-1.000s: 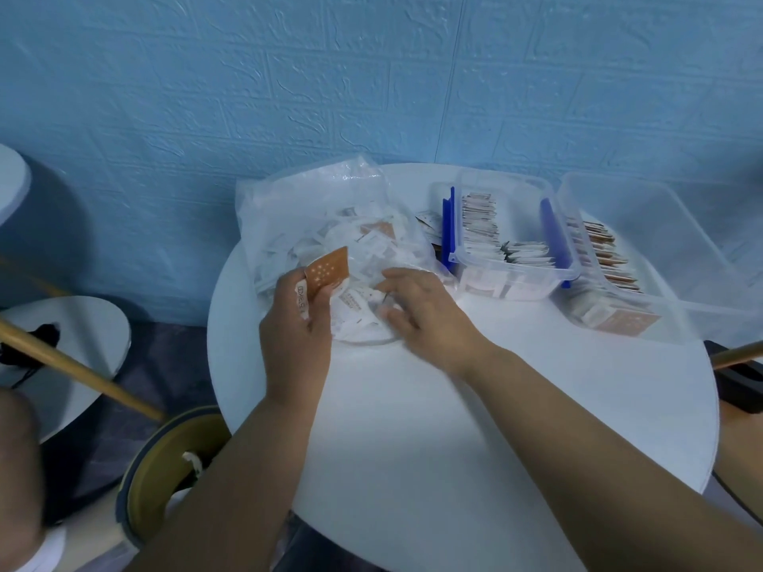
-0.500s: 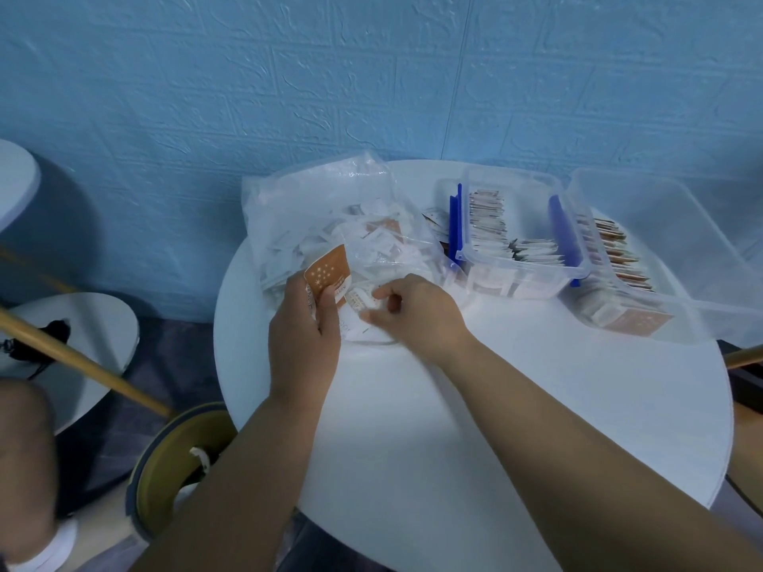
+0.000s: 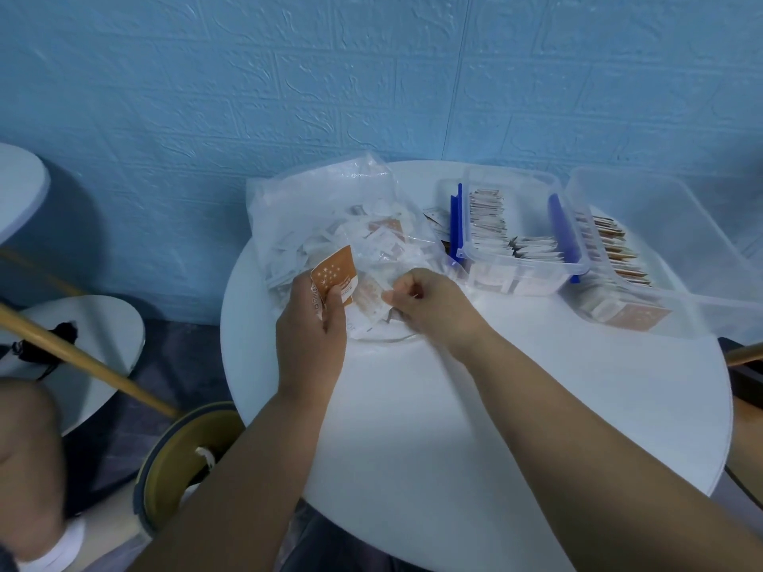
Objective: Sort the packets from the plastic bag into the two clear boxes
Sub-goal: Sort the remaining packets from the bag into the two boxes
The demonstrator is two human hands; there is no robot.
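Since 1 s ago the right hand (image 3: 429,307) has lifted off the pile and curled; its thumb and forefinger now appear to pinch a pale packet (image 3: 371,301) at the mouth of the plastic bag (image 3: 313,208). At the bag's near-left edge the left hand (image 3: 311,336) keeps an orange packet (image 3: 333,271) upright, clamped between thumb and curled fingers. Loose packets fill the bag. Right of the bag stand the 2 clear boxes, the blue-clipped box (image 3: 532,263) just beside it and the larger box (image 3: 660,216) farther right, both holding rows of packets. The step should go best if 1 packet is drawn clear of the film, its colour checked, and it then joins the matching stack.
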